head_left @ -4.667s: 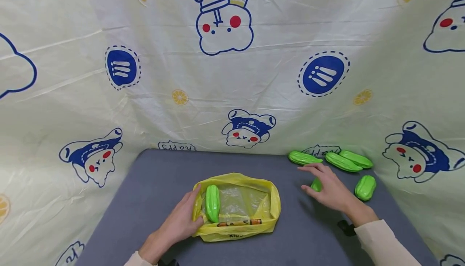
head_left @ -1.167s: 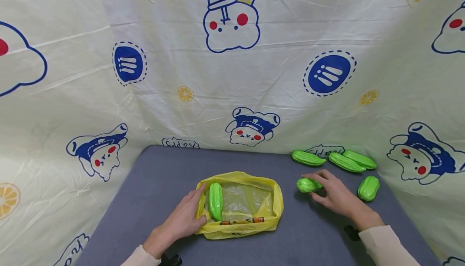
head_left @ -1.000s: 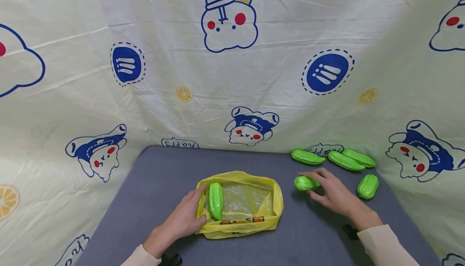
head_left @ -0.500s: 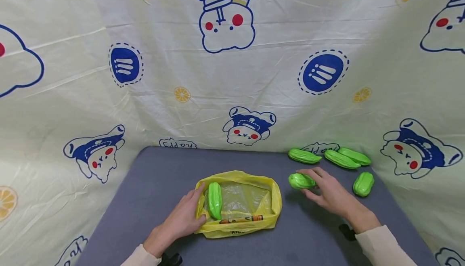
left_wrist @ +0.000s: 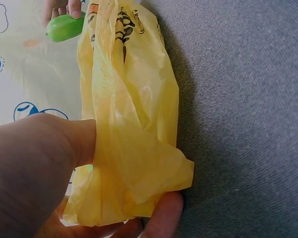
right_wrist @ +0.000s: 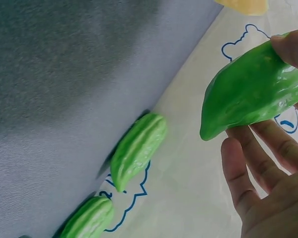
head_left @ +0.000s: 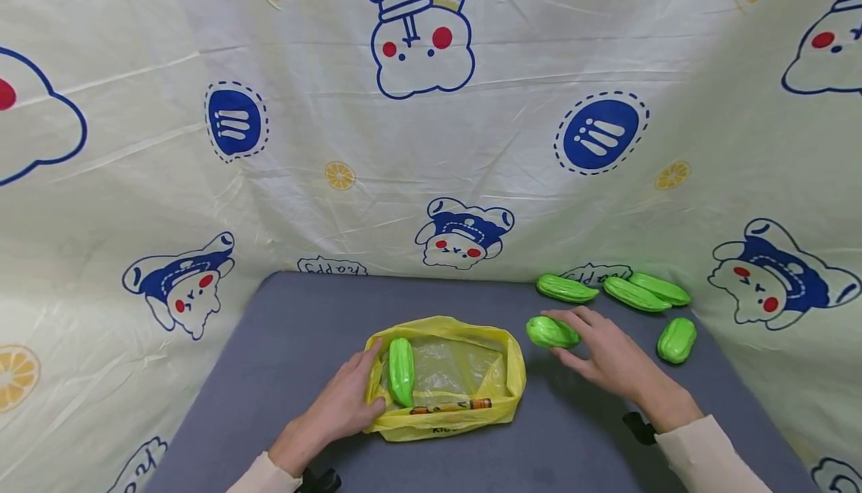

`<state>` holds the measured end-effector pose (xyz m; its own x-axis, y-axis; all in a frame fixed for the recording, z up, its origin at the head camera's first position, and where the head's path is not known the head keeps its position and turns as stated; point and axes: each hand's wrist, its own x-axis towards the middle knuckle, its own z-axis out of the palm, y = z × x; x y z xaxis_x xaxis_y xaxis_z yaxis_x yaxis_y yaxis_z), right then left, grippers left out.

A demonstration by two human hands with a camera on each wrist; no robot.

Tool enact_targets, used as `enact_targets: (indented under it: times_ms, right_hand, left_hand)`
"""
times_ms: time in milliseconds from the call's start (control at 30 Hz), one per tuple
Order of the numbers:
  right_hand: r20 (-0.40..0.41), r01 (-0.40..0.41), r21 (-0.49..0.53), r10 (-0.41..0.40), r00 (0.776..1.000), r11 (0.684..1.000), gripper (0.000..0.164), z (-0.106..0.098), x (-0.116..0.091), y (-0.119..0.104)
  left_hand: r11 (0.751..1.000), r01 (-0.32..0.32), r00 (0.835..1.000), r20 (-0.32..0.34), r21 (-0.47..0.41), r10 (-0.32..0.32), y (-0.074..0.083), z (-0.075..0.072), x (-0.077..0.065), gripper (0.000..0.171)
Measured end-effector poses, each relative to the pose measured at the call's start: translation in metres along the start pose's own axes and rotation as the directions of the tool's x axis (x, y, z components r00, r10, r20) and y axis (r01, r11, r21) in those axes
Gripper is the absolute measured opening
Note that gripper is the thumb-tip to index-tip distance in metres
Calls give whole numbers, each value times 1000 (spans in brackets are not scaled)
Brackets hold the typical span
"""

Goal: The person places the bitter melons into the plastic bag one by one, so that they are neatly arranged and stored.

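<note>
A yellow plastic bag (head_left: 494,422) lies on the table with its mouth spread wide. My left hand (head_left: 340,403) grips its left rim, the thumb on the outer film in the left wrist view. Inside, one green ridged gourd (head_left: 401,373) leans along the left wall. My right hand (head_left: 609,358) holds another glossy green gourd (right_wrist: 253,84) between thumb and fingers. This held gourd is raised off the table, just right of the bag's right rim, its tapered end pointing away from the palm in the right wrist view.
Along the far right edge lie more green gourds: one alone (head_left: 566,289) and a pair (head_left: 636,295) side by side. A shorter, rounder gourd (head_left: 676,340) sits near the right edge. A printed white sheet (head_left: 377,239) hangs behind the dark grey table (head_left: 296,321).
My right hand has taken hold of a gourd that lay on the table, lifted it and carried it left, closer to the bag. My left hand has stayed on the bag's rim.
</note>
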<state>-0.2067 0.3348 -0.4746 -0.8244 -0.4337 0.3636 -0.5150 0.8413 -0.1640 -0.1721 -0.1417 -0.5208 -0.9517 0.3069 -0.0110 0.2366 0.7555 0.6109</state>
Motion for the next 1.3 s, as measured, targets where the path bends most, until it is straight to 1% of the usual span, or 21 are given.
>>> enact_targets:
  times_ms: [233,433,600,1000,1300]
  right_hand:
    - [22,-25,-8,26,999,1000,69,-4,3,-7]
    - [50,-54,6,53,997,999,67,-7,5,-12]
    - [51,-36,25,35,998,999,66,-8,7,-16]
    - [24,1,8,-1,1000,1000,65,-8,9,-24]
    - [34,-22,11,22,999,1000,63,-8,14,-35]
  left_hand:
    - [1000,-2,1000,-2,-2,2,0,1,1,100]
    - [1000,-2,1000,7,-9,2,2,-1,0,99]
    - [1000,-7,1000,15,-19,8,2,-2,-1,98]
    - [1000,5,1000,12,-18,-4,4,-3,-1,99]
    - [1000,4,1000,5,-18,-4,3,-2,0,100]
